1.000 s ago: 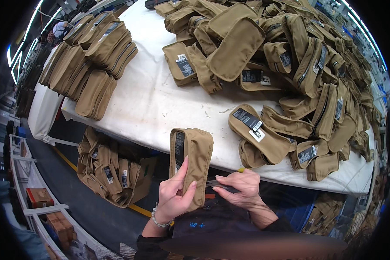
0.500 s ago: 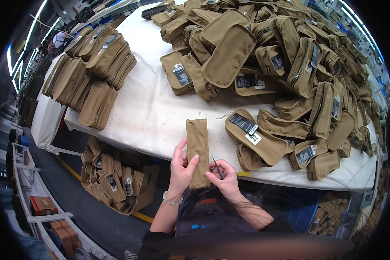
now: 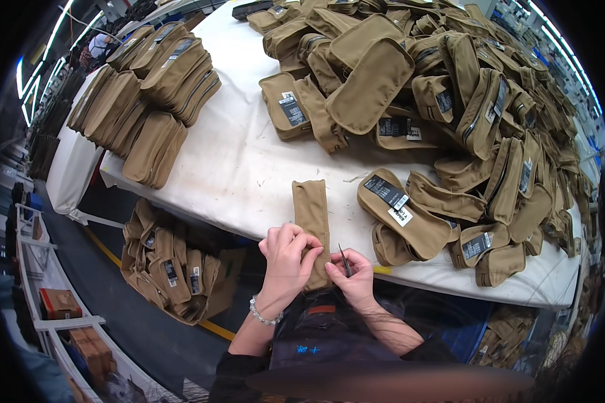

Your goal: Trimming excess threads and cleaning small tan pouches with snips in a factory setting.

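Left hand grip: the left hand [image 3: 288,256] is curled around the near end of a tan pouch [image 3: 311,213], fingers folded over its left edge and thumb side pressed against the fabric.
Right hand grip: the right hand [image 3: 353,277] pinches the lower right corner of the same pouch with its fingertips, and a pair of small metal snips [image 3: 344,259] stands up between its fingers, blades pointing away from the person.
Held pouch: narrow, seen edge-on, lying lengthwise away from the person; its far end rests on the white table [image 3: 235,161], its near end hangs over the table's front edge into both hands.
Wrist: a beaded bracelet [image 3: 262,314] sits on the left wrist.
Just right of the pouch: a flat tan pouch with a black tag and white label [image 3: 402,213], lying apart from the held one.
Far right and top: a large loose heap of finished pouches [image 3: 477,101], many with black tags showing, covering that half of the table.
Far left: a tidy stack of pouches [image 3: 141,94] set on edge in rows at the table's left corner.
Below the table: a brown box full of pouches [image 3: 175,269] on the floor to the person's left.
Floor edge: a white shelf rack [image 3: 54,316] with cardboard cartons at the lower left.
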{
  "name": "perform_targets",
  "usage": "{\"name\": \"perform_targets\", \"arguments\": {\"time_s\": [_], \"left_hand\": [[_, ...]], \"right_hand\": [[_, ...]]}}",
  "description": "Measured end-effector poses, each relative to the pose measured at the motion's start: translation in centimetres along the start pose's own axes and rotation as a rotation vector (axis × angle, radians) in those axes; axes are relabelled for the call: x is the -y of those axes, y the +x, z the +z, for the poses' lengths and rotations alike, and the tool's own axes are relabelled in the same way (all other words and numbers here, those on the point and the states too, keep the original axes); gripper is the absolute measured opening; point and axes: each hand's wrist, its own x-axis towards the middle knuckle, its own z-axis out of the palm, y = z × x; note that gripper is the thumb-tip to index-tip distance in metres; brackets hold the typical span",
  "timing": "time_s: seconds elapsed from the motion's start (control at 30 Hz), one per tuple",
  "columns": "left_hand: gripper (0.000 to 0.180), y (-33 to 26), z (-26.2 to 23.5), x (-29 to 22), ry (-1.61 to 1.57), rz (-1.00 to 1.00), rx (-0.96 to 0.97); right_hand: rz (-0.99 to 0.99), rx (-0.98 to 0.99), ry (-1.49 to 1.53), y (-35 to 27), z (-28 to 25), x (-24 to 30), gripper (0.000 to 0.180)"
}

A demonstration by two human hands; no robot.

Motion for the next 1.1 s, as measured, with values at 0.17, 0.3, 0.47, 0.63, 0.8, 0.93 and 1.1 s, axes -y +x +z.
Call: {"name": "perform_targets", "arguments": {"time_s": [0.17, 0.3, 0.47, 0.63, 0.8, 0.93, 1.1], "left_hand": [[0.008, 0.1, 0.7, 0.1, -0.044, 0.025, 0.033], [0.008, 0.3, 0.6, 0.4, -0.154, 0.031, 0.091], [0.009, 0.7, 1.3, 1.1, -0.236, 0.034, 0.041], [0.014, 1.0, 0.7, 0.7, -0.274, 0.022, 0.055], [0.022, 1.2, 0.4, 0.4, -0.211, 0.031, 0.055], [0.016, 1.1, 0.5, 0.9, -0.084, 0.129, 0.021], [0.010, 1.0, 0.3, 1.0, 0.036, 0.196, -0.032]], "right_hand": [[-0.028, -0.001, -0.038, 0.1, -0.5, 0.1, 0.016], [-0.064, 0.033, -0.092, 0.5, -1.0, 2.2, 0.031], [-0.102, 0.033, -0.249, 1.0, -2.1, 2.7, 0.040], [0.129, 0.126, -0.006, 1.1, -2.1, 2.8, 0.033], [0.133, 0.105, 0.052, 0.6, -1.4, 2.2, 0.032], [0.125, 0.117, -0.002, 0.3, -1.2, 2.4, 0.034], [0.101, 0.152, -0.070, 0.4, -0.8, 2.8, 0.034]]}}
